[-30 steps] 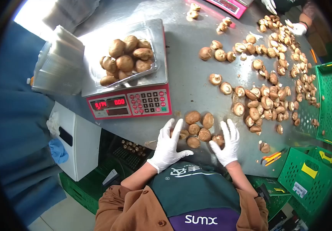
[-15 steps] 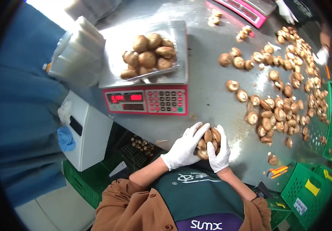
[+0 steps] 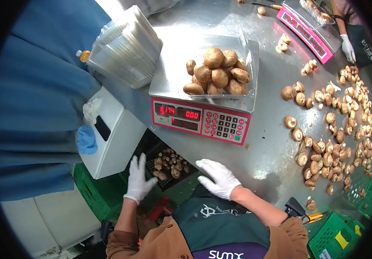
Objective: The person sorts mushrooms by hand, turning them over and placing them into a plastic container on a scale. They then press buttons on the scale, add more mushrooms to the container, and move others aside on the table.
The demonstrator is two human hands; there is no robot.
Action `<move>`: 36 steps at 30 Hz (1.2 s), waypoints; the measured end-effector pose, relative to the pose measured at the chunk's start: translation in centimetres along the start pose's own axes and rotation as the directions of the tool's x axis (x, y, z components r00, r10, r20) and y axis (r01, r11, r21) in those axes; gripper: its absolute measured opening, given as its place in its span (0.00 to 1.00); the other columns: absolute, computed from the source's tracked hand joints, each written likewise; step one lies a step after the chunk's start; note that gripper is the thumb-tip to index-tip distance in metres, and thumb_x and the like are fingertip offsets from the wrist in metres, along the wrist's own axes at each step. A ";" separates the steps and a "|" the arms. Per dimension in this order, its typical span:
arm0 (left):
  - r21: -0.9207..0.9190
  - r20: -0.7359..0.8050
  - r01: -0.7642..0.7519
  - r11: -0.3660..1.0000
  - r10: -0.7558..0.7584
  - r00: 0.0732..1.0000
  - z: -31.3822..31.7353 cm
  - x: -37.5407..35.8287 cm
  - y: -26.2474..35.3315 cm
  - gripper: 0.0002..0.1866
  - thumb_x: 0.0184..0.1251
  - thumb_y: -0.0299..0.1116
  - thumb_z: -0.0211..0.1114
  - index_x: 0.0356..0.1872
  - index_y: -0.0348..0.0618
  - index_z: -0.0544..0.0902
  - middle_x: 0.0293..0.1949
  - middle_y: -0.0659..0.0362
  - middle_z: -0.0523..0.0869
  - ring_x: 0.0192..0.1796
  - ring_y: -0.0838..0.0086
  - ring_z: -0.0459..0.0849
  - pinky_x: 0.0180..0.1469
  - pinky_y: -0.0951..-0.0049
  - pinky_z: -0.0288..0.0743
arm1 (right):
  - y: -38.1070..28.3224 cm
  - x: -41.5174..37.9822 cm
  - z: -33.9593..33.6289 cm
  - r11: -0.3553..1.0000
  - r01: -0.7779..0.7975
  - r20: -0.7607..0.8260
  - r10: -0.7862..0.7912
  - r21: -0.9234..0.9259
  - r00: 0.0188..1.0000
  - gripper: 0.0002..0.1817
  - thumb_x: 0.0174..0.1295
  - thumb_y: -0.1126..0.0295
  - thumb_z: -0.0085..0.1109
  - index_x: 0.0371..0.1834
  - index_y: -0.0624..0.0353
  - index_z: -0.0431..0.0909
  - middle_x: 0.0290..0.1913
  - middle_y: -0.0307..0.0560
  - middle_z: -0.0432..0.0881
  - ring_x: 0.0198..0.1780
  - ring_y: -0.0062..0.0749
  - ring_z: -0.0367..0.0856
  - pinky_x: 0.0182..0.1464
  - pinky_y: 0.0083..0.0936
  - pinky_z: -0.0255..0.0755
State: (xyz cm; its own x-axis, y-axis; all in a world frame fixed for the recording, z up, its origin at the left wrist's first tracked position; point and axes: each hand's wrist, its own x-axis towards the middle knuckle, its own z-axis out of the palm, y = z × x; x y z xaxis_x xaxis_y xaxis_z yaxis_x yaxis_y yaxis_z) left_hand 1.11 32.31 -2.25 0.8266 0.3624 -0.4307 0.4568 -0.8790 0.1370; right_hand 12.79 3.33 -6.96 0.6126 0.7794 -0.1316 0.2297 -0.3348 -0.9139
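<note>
My left hand (image 3: 140, 180), in a white glove, is over the left side of a dark crate (image 3: 167, 183), its fingers spread and nothing in it. Several shiitake mushrooms (image 3: 176, 166) lie inside that crate, below the table edge. To the right of the crate, my gloved right hand (image 3: 218, 178) is by the table's front edge, fingers stretched out and holding nothing. Beyond the hands, a pink-framed digital scale (image 3: 155, 123) carries a clear plastic tray (image 3: 252, 88) heaped with brown mushrooms (image 3: 219, 77). Its left display appears to read 0.174.
Loose mushrooms (image 3: 324, 159) cover the right side of the metal table (image 3: 276, 155). Stacked clear trays (image 3: 125, 47) stand left of the scale. A white box (image 3: 119, 140) holds a phone (image 3: 102, 128). A green crate (image 3: 335, 235) is lower right; a co-worker's gloved hand (image 3: 348, 48) is beyond.
Both hands held a cluster of mushrooms together; now they are apart and hold none. My left hand has moved left over the crate. The whole view has shifted.
</note>
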 end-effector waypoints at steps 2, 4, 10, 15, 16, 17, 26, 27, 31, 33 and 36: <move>-0.216 -0.271 -0.144 0.966 0.082 0.959 -1.3 3.3 -0.2 0.46 0.55 0.32 0.73 0.74 0.38 0.58 0.73 0.41 0.62 0.76 0.51 0.59 0.74 0.58 0.58 | -0.4 -0.7 -2.6 1.000 -0.013 -0.216 0.018 0.023 0.976 0.22 0.65 0.63 0.57 0.61 0.57 0.75 0.59 0.54 0.79 0.61 0.48 0.76 0.65 0.39 0.68; -0.312 -0.480 -0.293 0.904 0.116 0.870 -5.2 7.3 2.1 0.37 0.61 0.30 0.70 0.71 0.35 0.64 0.69 0.44 0.69 0.72 0.54 0.66 0.73 0.59 0.60 | -1.0 -1.3 -5.0 0.995 -0.077 -0.354 0.092 0.055 0.931 0.19 0.63 0.68 0.60 0.58 0.58 0.78 0.55 0.52 0.82 0.57 0.47 0.80 0.62 0.37 0.71; -0.487 -0.676 -0.597 0.637 0.158 0.720 -16.7 17.5 11.0 0.31 0.64 0.32 0.68 0.67 0.36 0.70 0.62 0.47 0.77 0.65 0.63 0.75 0.64 0.64 0.72 | -0.4 -4.4 -9.6 0.953 -0.241 -0.573 0.302 0.182 0.762 0.16 0.65 0.74 0.57 0.55 0.62 0.80 0.51 0.51 0.84 0.55 0.37 0.82 0.60 0.31 0.72; -0.436 -0.599 -0.450 0.779 0.122 0.792 -18.9 24.2 14.4 0.28 0.65 0.42 0.69 0.62 0.38 0.76 0.54 0.49 0.78 0.55 0.68 0.77 0.55 0.70 0.74 | 1.4 -7.5 -12.0 0.879 -0.141 -0.701 0.451 0.455 0.552 0.16 0.70 0.77 0.51 0.59 0.67 0.76 0.53 0.48 0.82 0.56 0.31 0.80 0.63 0.29 0.70; -0.379 -0.682 -0.509 0.772 0.138 0.718 -18.4 25.3 15.0 0.26 0.63 0.42 0.70 0.58 0.38 0.78 0.45 0.53 0.80 0.45 0.71 0.79 0.48 0.71 0.76 | 1.8 -8.0 -12.4 0.884 -0.128 -0.725 0.445 0.450 0.526 0.16 0.71 0.76 0.51 0.59 0.67 0.76 0.55 0.48 0.81 0.56 0.31 0.79 0.64 0.29 0.70; -0.426 -0.633 -0.505 0.750 0.152 0.759 -18.1 27.2 15.1 0.27 0.63 0.42 0.70 0.59 0.37 0.77 0.37 0.57 0.82 0.38 0.74 0.80 0.43 0.74 0.77 | 1.9 -8.0 -12.9 0.885 -0.157 -0.743 0.454 0.438 0.492 0.16 0.71 0.76 0.51 0.60 0.68 0.76 0.55 0.49 0.81 0.56 0.31 0.79 0.65 0.29 0.69; -0.599 -0.375 -0.578 0.554 0.444 0.814 -12.3 34.5 18.2 0.35 0.67 0.36 0.64 0.72 0.40 0.60 0.45 0.55 0.83 0.44 0.69 0.84 0.51 0.67 0.77 | -1.2 -2.4 -14.7 0.926 -0.147 -0.701 0.361 0.348 0.615 0.16 0.68 0.78 0.53 0.58 0.65 0.78 0.51 0.47 0.83 0.55 0.28 0.80 0.62 0.26 0.70; -0.706 -0.378 -0.575 0.415 0.465 0.800 -12.3 35.0 18.5 0.35 0.67 0.34 0.63 0.73 0.40 0.59 0.48 0.54 0.82 0.46 0.69 0.84 0.53 0.66 0.77 | -1.9 -1.8 -15.0 0.932 -0.151 -0.670 0.344 0.330 0.658 0.17 0.68 0.78 0.53 0.59 0.65 0.77 0.52 0.47 0.83 0.55 0.28 0.80 0.62 0.26 0.70; -0.898 -0.418 -0.439 -0.028 0.365 0.831 -16.8 26.2 20.3 0.27 0.75 0.38 0.53 0.71 0.40 0.65 0.52 0.53 0.82 0.59 0.67 0.80 0.66 0.64 0.68 | -2.7 -0.1 -15.5 0.905 -0.124 -0.646 0.381 0.408 0.661 0.17 0.70 0.76 0.51 0.60 0.65 0.77 0.52 0.47 0.83 0.55 0.27 0.80 0.60 0.25 0.72; -0.912 -0.405 -0.375 -0.164 0.489 0.772 -15.0 23.4 17.8 0.26 0.78 0.44 0.48 0.70 0.41 0.68 0.57 0.52 0.80 0.64 0.63 0.76 0.69 0.62 0.65 | -2.6 0.8 -16.1 0.892 -0.098 -0.643 0.391 0.442 0.658 0.16 0.72 0.73 0.50 0.60 0.64 0.77 0.51 0.47 0.84 0.54 0.27 0.81 0.59 0.25 0.73; -0.459 -0.553 -0.782 0.422 0.553 0.623 -11.5 18.6 15.5 0.21 0.75 0.34 0.55 0.65 0.38 0.72 0.60 0.50 0.74 0.60 0.64 0.77 0.66 0.64 0.67 | -3.1 2.9 -16.8 0.805 -0.083 -0.547 0.471 0.588 0.693 0.23 0.73 0.66 0.52 0.68 0.62 0.68 0.46 0.45 0.84 0.50 0.26 0.82 0.53 0.27 0.76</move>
State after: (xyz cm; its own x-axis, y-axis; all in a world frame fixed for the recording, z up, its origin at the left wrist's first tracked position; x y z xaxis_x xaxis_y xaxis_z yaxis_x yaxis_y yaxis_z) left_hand 27.32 28.97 2.12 0.9497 -0.0889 0.3004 -0.3022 -0.5124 0.8038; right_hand 26.57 -2.28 1.97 0.9457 0.0927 -0.3115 -0.3107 -0.0231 -0.9502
